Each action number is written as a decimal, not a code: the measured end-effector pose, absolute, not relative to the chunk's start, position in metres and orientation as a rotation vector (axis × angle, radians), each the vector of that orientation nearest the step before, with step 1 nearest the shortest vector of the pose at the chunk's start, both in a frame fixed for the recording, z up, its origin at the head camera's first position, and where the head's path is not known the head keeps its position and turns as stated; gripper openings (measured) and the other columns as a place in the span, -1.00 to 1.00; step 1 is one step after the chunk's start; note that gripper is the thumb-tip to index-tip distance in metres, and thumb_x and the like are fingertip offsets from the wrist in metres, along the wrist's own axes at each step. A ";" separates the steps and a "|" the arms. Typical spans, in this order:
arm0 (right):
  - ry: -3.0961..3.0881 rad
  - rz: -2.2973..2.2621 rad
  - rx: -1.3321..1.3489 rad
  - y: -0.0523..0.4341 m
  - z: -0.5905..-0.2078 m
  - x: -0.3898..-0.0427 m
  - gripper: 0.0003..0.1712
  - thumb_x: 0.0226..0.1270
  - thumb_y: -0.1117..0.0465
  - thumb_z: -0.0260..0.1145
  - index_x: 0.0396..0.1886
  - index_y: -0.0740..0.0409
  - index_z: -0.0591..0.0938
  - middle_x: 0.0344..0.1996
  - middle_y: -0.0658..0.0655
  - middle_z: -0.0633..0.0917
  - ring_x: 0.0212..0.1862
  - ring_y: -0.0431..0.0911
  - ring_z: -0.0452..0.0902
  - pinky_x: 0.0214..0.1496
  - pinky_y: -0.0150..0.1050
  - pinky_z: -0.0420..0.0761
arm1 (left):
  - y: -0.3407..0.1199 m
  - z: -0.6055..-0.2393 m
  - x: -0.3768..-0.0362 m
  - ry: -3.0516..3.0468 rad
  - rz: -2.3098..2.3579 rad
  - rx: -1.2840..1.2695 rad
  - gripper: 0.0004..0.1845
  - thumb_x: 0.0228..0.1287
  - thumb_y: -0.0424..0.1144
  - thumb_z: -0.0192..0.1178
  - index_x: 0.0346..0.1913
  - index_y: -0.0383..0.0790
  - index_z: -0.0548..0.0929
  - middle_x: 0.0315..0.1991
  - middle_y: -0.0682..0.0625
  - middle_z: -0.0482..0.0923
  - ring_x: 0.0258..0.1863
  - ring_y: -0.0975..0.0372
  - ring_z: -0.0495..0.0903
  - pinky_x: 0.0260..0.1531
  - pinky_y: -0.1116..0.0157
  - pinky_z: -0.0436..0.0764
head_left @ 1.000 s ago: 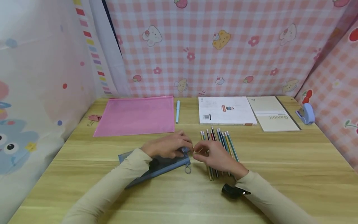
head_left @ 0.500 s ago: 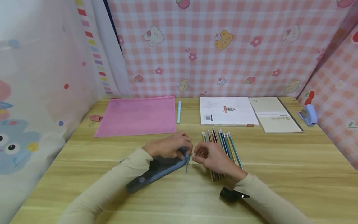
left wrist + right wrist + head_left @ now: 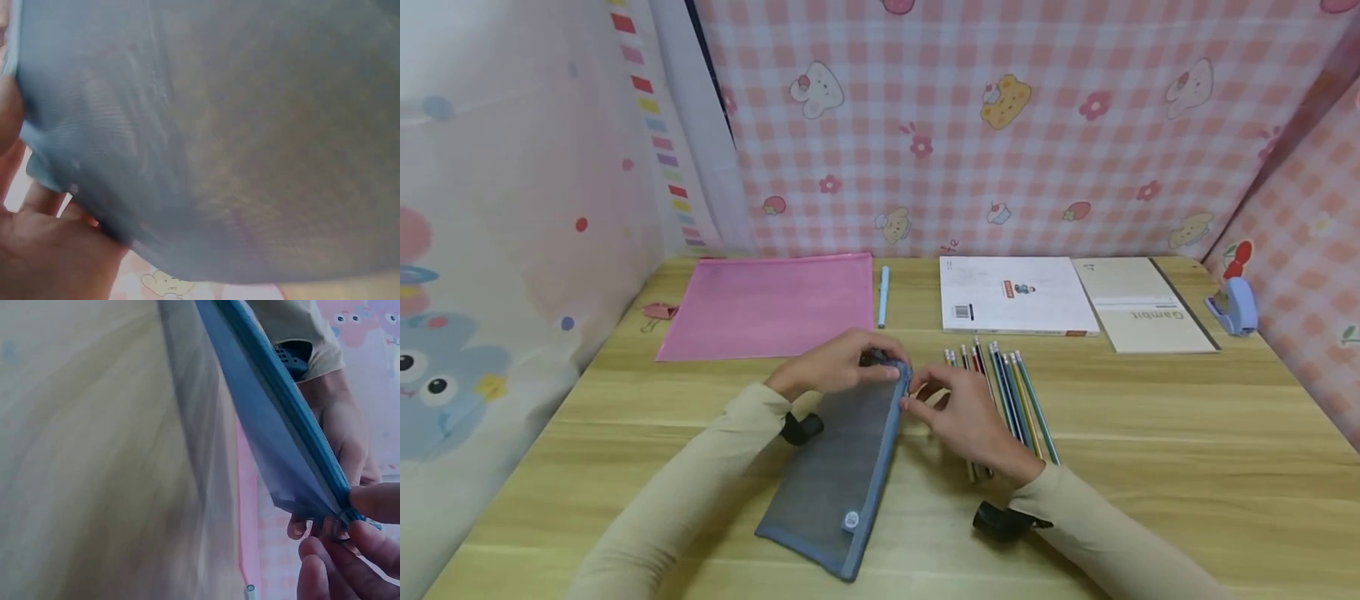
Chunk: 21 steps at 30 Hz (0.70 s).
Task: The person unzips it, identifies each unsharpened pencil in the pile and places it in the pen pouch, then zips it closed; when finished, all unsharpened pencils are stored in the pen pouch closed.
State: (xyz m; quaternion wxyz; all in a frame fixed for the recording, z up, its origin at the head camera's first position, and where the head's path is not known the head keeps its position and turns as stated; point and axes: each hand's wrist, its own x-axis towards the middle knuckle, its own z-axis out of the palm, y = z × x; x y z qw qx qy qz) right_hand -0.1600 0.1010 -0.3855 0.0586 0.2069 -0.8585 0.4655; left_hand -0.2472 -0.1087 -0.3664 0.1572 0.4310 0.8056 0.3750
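Note:
A blue-grey mesh zip pouch [image 3: 835, 467] hangs aslant above the table, its zipped edge facing right. My left hand [image 3: 842, 362] grips its upper corner, thumb on the near side. At the same corner, my right hand [image 3: 962, 412] pinches the zip's end with thumb and forefinger. In the right wrist view the zip [image 3: 287, 406] runs down to these fingertips, where a small ring pull [image 3: 337, 532] shows, partly hidden. Mesh fills most of the left wrist view, blurred. Several pencils [image 3: 1022, 400] lie side by side under and beyond my right hand.
Along the back of the wooden table [image 3: 625, 467] lie a pink pouch [image 3: 775, 308], a light-blue pen [image 3: 883, 297], a white book [image 3: 1018, 300] and a beige notebook [image 3: 1142, 308]. A pink clip [image 3: 659, 311] is at far left, a lilac tape dispenser [image 3: 1236, 308] at far right.
The mesh pouch has been lifted and swung from lying nearly crosswise to pointing down toward me. My left hand has risen with its corner. My right hand has moved left to the zip's end.

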 end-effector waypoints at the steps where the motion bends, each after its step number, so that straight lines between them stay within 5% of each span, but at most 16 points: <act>1: -2.593 1.410 0.627 0.101 -0.385 -0.160 -0.90 0.21 0.26 0.48 -0.32 0.15 0.71 -0.33 0.10 0.79 -0.27 -0.12 0.72 -0.32 -0.39 0.69 | -0.109 -0.367 -0.247 2.295 1.116 1.214 -0.79 0.45 -0.31 0.15 0.04 -0.24 0.69 -0.04 -0.08 0.72 -0.07 0.27 0.62 0.03 0.34 0.58; 9: -2.556 1.361 0.685 0.097 -0.378 -0.159 -0.92 0.30 0.25 0.40 -0.40 0.10 0.73 -0.38 0.04 0.78 -0.32 -0.22 0.64 -0.34 -0.36 0.67 | -0.111 -0.370 -0.250 2.273 1.361 1.081 -0.81 0.48 -0.35 0.11 -0.01 -0.33 0.67 -0.12 -0.13 0.68 -0.12 0.22 0.61 -0.01 0.29 0.58; 21: -2.741 1.319 1.087 0.091 -0.379 -0.115 -0.71 0.29 0.21 0.42 -0.60 0.01 0.54 -0.56 -0.10 0.68 -0.47 -0.43 0.52 -0.40 -0.48 0.59 | -0.148 -0.377 -0.272 2.412 1.610 0.678 -0.73 0.49 -0.25 0.13 0.06 -0.36 0.63 -0.22 0.13 0.60 -0.22 0.25 0.49 -0.18 0.36 0.48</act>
